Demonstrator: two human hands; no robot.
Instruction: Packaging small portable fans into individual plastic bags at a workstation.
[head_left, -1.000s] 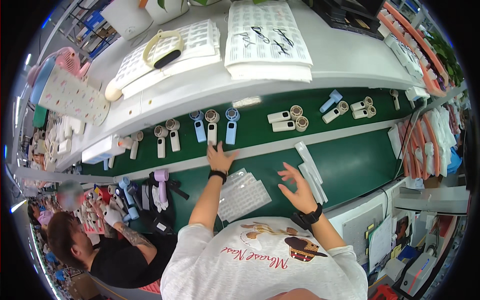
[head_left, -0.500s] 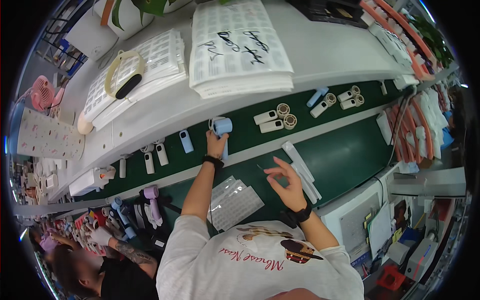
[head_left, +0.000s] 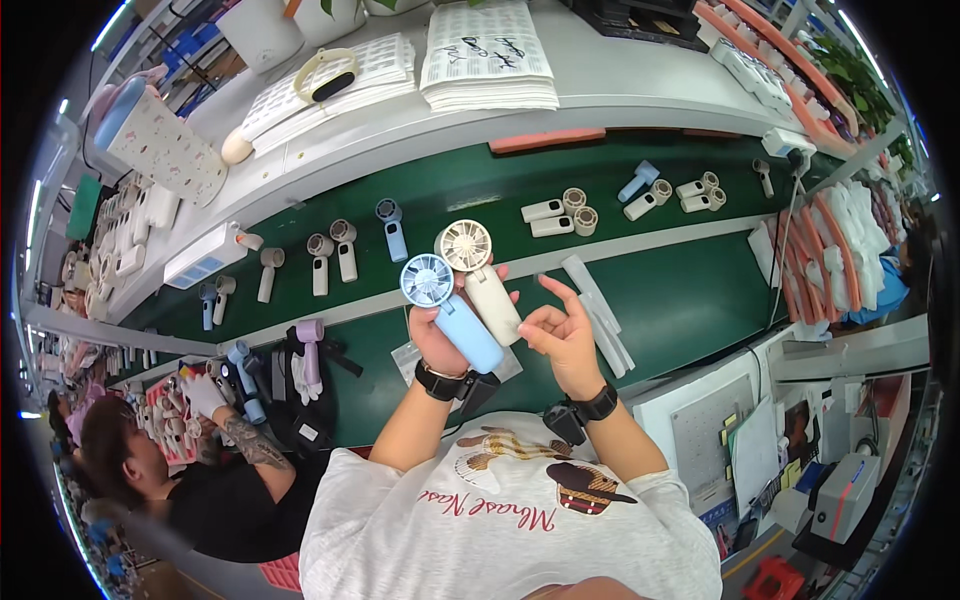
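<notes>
Half a second ago the left hand (head_left: pixel 438 345) was reaching over the pale rail (head_left: pixel 660 235) at the back row; now it is drawn in before the chest, with a blue handheld fan (head_left: pixel 458 322) and a cream handheld fan (head_left: pixel 488 295) in it. Both are thus lifted off the row and lie side by side above the green table (head_left: pixel 690 285), bladed faces up toward the head, handles slanting down to the right. Another blue fan (head_left: pixel 395 238) remains behind the rail, left of the held pair

The left grip clasps both fans together: the hand sits beneath the handles, its thumb against the blue one, fingertips showing past the cream one's far side. The right hand (head_left: pixel 565 345) has come in too, thumb and forefinger bent toward each other at the cream fan's lower end; whether they touch it or pinch something small I cannot tell. Both forearms rise from the lower edge, wrists bent inward. Pale strips (head_left: pixel 605 325) lie just right of the right hand
</notes>
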